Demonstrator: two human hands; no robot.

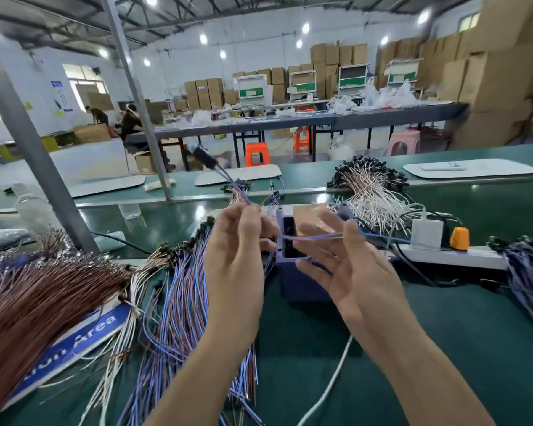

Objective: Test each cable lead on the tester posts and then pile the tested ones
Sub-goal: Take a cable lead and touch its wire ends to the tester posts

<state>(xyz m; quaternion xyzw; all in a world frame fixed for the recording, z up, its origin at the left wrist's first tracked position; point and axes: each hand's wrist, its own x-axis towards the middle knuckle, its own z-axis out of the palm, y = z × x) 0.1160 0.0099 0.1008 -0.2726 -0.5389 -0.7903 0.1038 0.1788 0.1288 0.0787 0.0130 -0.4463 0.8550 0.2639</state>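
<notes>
A heap of blue leads (179, 296) lies lower centre on the green tabletop (443, 333). Above it the left hand (237, 256) has its grip pinched on one thin blue lead (314, 237). The lead crosses the right hand (351, 272), whose fingers are spread; I cannot tell whether its thumb pins it. Just behind stands the purple tester (302, 287). The lead looks light and limp, so it is probably best held near its ends, close to the black plug (205, 158).
</notes>
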